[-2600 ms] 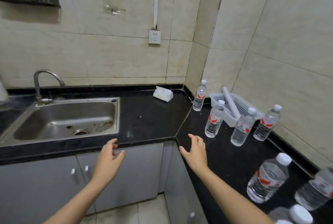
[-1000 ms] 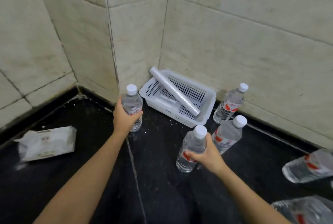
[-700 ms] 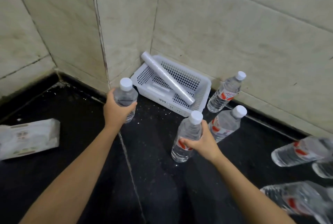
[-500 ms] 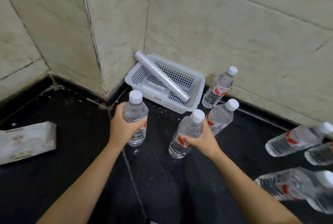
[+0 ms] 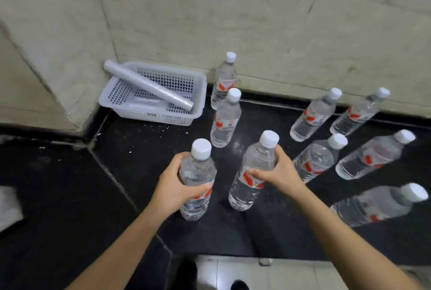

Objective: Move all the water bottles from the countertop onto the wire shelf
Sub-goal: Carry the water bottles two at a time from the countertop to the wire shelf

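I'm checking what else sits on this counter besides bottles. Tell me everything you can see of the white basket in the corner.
The white basket is a shallow rectangular tray of what looks like plastic, its walls and floor perforated with small holes. It sits flat on the black countertop, tucked into the tiled corner. A pale roll lies diagonally across it, one end propped on the back rim. A faint second item lies inside, unclear. No bottle or hand touches it.

Both forearms reach forward, left hand and right hand each curled in a closed grip.
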Available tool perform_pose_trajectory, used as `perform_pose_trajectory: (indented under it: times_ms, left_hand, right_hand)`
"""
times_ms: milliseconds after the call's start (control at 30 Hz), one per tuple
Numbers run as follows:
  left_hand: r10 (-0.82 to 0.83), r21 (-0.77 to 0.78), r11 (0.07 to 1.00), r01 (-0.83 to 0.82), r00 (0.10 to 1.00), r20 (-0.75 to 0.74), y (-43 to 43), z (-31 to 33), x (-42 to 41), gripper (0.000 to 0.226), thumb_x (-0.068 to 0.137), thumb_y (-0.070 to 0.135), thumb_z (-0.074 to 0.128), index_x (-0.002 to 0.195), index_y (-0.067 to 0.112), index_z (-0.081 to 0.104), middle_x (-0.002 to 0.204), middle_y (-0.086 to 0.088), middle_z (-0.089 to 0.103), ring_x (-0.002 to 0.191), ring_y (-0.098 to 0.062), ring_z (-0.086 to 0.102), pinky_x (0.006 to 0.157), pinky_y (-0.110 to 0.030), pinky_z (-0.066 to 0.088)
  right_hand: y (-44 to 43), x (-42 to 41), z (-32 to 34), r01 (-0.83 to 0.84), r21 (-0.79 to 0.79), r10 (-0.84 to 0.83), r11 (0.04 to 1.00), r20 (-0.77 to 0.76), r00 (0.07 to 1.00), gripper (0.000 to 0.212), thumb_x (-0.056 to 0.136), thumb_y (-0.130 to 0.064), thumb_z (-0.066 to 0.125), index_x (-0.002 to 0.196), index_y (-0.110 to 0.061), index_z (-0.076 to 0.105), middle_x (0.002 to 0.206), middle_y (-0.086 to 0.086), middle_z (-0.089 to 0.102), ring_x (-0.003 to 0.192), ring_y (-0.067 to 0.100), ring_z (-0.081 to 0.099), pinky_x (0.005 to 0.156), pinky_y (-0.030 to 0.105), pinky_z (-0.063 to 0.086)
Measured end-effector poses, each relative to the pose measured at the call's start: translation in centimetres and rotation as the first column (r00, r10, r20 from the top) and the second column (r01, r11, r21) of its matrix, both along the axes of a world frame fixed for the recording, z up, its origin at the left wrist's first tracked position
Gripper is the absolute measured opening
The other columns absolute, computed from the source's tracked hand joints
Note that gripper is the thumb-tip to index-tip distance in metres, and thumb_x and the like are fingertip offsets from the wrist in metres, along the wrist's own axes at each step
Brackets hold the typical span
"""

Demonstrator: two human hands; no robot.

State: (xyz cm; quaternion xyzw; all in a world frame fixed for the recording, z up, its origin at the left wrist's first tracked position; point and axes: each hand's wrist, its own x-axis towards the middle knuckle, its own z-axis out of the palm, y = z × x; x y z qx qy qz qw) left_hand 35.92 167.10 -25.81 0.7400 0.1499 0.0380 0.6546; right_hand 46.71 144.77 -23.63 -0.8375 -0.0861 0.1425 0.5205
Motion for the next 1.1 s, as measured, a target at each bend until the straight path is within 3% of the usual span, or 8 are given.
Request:
perform_pose_trajectory:
  times_ms: [133,300,600,733,833,933,1033,1100]
  left_hand:
    - [-0.098,-0.014,0.995,0.099,0.995,0.018,-4.8,0.9,-0.1,0.061,0.054,0.007,0.086,0.098,0.035,0.054,0.096,0.007,0.069,0.089,-0.002,0.066,0.084,-0.032,0.053]
    - [-0.247,-0.002,0.969,0.247,0.967,0.066,-13.2,2.7,-1.1,0.066,0.038,0.029,0.083,0.096,0.037,0.054,0.096,0.025,0.067,0.086,0.003,0.065,0.074,-0.021,0.05]
    - [-0.391,-0.084,0.911,0.405,0.909,0.143,-34.5,2.5,-4.3,0.07,0.033,0.034,0.08,0.099,0.028,0.057,0.103,-0.002,0.069,0.093,-0.017,0.066,0.084,-0.035,0.052]
    - [-0.501,-0.091,0.854,0.512,0.857,0.116,-42.9,2.2,-5.5,0.067,0.032,0.035,0.08,0.095,0.029,0.058,0.097,-0.001,0.069,0.089,-0.018,0.066,0.079,-0.032,0.053]
    - [-0.582,-0.071,0.805,0.589,0.807,0.097,-48.0,2.7,-4.7,0.069,0.03,0.038,0.077,0.094,0.029,0.055,0.095,0.002,0.068,0.082,-0.008,0.066,0.072,-0.024,0.054]
    - [-0.638,-0.02,0.766,0.643,0.763,0.103,-52.6,2.9,-2.8,0.067,0.031,0.04,0.076,0.094,0.033,0.053,0.095,0.006,0.066,0.08,-0.001,0.065,0.072,-0.021,0.051]
    - [-0.673,-0.009,0.736,0.677,0.733,0.098,-57.0,2.2,0.1,0.068,0.034,0.038,0.079,0.097,0.032,0.055,0.097,0.003,0.068,0.087,-0.01,0.066,0.075,-0.028,0.052]
    - [-0.694,-0.022,0.714,0.7,0.712,0.104,-60.3,1.6,2.4,0.07,0.036,0.036,0.08,0.1,0.03,0.055,0.1,0.0,0.068,0.091,-0.017,0.066,0.08,-0.036,0.054]
  right_hand:
    - [-6.0,-2.7,1.4,0.092,0.051,-0.095,0.994,0.047,0.994,0.06,0.06,-0.005,0.083,0.108,-0.02,0.05,0.1,-0.009,0.064,0.084,-0.007,0.064,0.075,0.009,0.05]
    - [-15.6,-7.6,2.6,0.192,0.081,-0.196,0.978,0.055,0.979,0.065,0.06,-0.011,0.084,0.114,-0.021,0.05,0.109,-0.009,0.064,0.097,0.0,0.063,0.079,0.014,0.051]
    - [-37.0,-17.9,3.5,0.466,0.117,-0.478,0.877,0.114,0.871,0.056,0.058,-0.009,0.085,0.099,-0.029,0.051,0.1,-0.006,0.064,0.087,0.004,0.063,0.071,0.013,0.052]
    - [-44.6,-21.3,3.2,0.598,0.138,-0.611,0.79,0.097,0.785,0.061,0.051,-0.015,0.086,0.102,-0.025,0.052,0.102,0.002,0.066,0.09,0.014,0.064,0.078,0.025,0.054]
    - [-49.8,-22.5,3.0,0.669,0.16,-0.686,0.726,0.091,0.722,0.056,0.053,-0.011,0.085,0.096,-0.028,0.053,0.101,0.002,0.066,0.091,0.017,0.064,0.082,0.034,0.053]
    - [-54.2,-22.9,2.6,0.726,0.172,-0.744,0.666,0.089,0.662,0.056,0.055,-0.003,0.085,0.094,-0.027,0.053,0.099,0.003,0.066,0.084,0.01,0.065,0.077,0.025,0.054]
    - [-58.3,-22.3,2.2,0.767,0.147,-0.78,0.625,0.093,0.618,0.055,0.057,0.002,0.083,0.092,-0.027,0.052,0.092,-0.007,0.064,0.071,-0.009,0.062,0.067,0.009,0.051]
    - [-61.3,-21.4,2.3,0.792,0.134,-0.803,0.596,0.091,0.589,0.053,0.06,0.003,0.08,0.092,-0.028,0.052,0.09,-0.012,0.063,0.068,-0.014,0.061,0.063,0.006,0.049]
